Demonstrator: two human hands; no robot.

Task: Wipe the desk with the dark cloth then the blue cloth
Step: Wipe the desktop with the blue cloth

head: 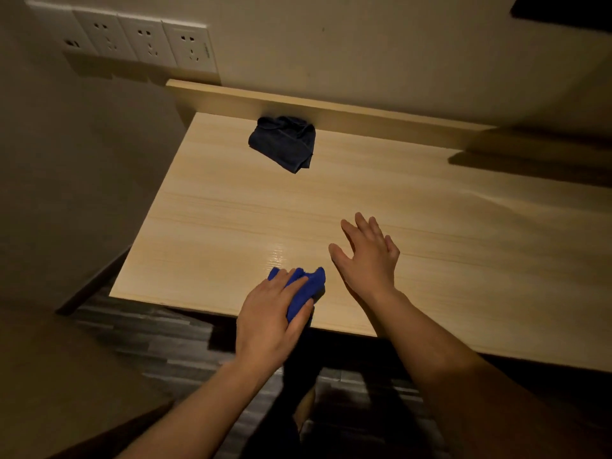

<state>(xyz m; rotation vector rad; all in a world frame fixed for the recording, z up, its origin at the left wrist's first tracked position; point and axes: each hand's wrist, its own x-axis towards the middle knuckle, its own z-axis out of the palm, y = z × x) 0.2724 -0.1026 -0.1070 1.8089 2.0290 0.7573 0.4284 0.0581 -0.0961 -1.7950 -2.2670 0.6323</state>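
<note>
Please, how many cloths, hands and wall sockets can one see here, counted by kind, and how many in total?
Cloths: 2, the dark cloth and the blue cloth
Hands: 2, the left hand and the right hand
Sockets: 4
Total: 8

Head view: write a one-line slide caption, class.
Left hand grips the blue cloth on the desk; right hand open beside it; dark cloth lies at the back.

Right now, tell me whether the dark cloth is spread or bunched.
Bunched: the dark cloth lies in a crumpled heap on the desk.
</note>
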